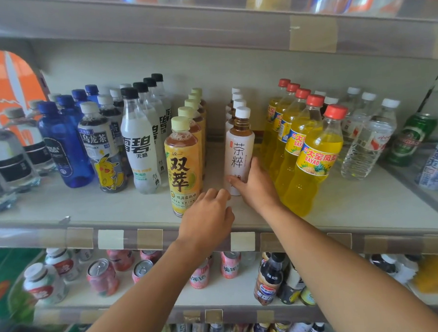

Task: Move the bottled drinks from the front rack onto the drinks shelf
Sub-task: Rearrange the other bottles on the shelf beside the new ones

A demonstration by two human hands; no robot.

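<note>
Pale laminate drinks shelf (341, 205) carries bottles in brand rows. At its six o'clock edge, the white tea bottle (238, 149) fronts its row, label outward; right hand (258, 186) grips its base, left hand (208, 217) hovers loosely curled, empty.

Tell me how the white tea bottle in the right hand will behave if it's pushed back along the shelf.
The white tea bottle is tall and narrow, so a high push may tip it. It looks full, so probably fairly heavy. The right hand holds it low, which should steady it. The shelf looks smooth, so it should slide.
</note>
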